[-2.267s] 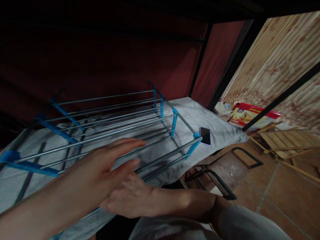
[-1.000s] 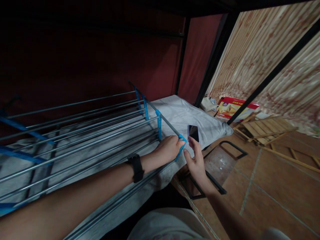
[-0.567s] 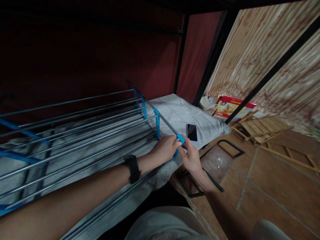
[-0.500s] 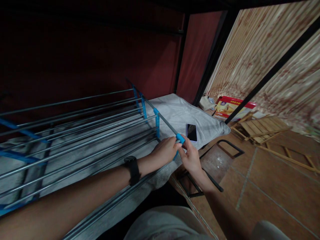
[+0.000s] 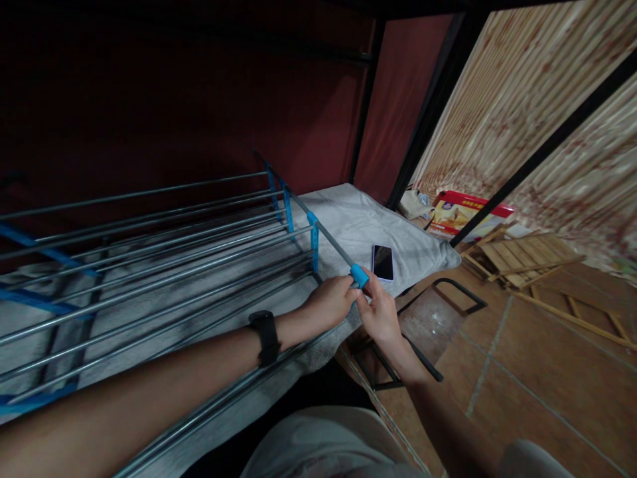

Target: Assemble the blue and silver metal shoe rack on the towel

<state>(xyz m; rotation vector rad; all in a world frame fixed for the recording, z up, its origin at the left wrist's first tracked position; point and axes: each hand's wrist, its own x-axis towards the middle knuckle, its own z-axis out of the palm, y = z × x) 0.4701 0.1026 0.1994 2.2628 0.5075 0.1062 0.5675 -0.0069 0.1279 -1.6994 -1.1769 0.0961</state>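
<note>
A rack of grey metal rods (image 5: 199, 265) with blue plastic joints lies across a grey blanket (image 5: 343, 212). At its near right corner is a blue plastic connector (image 5: 359, 275) on the end of a grey tube. My right hand (image 5: 381, 311) is closed around this connector, thumb and fingers pinching it. My left hand (image 5: 331, 300), with a black watch on the wrist, is closed at the rack's corner right beside the connector, its fingers touching the right hand's. Part of the corner is hidden beneath both hands.
A phone (image 5: 383, 262) lies on the blanket. Beside the bed stands a folding chair (image 5: 432, 318) with a black frame. On the tiled floor are a wooden folding piece (image 5: 532, 259) and a red and yellow box (image 5: 468, 216). Black posts (image 5: 423, 106) frame the bed.
Both hands stay at the blue connector, with only slight finger movement. The view has shifted a little; the rack and phone otherwise look the same.
</note>
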